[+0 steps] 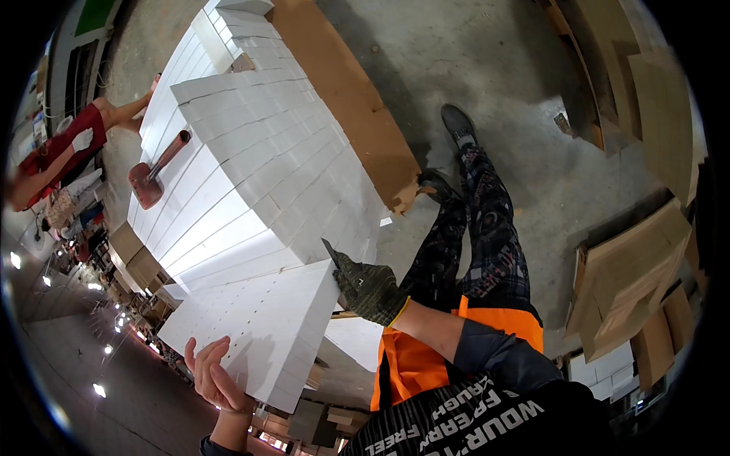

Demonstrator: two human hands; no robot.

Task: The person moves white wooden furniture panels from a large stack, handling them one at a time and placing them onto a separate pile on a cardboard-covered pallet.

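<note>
A gloved hand, my right hand (370, 292), is closed around a thin flat metal blade (331, 252) that sticks out past its fingers; its handle is hidden by the glove. It is beside the corner of a white board (251, 319) with rows of small dark holes on its face. My bare left hand (215, 374) is over the same board's near edge, fingers apart and slightly bent, with its shadow on the surface. Beyond lies a large stack of white boards (266, 144). A reddish mallet (148, 185) rests on the stack.
Brown cardboard (353, 99) runs along the stack's right side on the concrete floor (380, 45). My shoes (458, 124) are next to it. Flattened cartons (631, 281) lean at the right. At the far left are a person in red (57, 156) and several boxes (137, 254).
</note>
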